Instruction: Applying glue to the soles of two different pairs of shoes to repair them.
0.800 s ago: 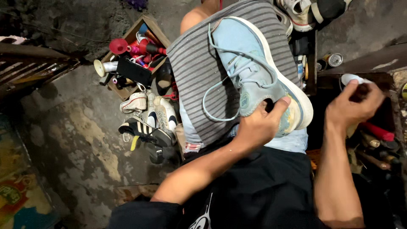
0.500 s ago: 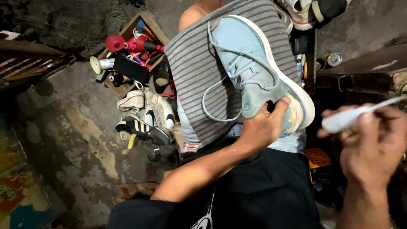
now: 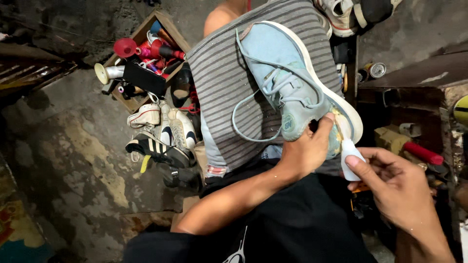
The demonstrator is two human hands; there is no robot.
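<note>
Where nozzle meets mesh sneaker (image 3: 287, 92): white rubber sole (image 3: 325, 73).

The shoe (image 3: 287, 83) I hold is pale blue with a white sole and light laces; the cloth (image 3: 229, 97) under it has grey and dark stripes. My small bottle (image 3: 350, 158) is white.
</note>
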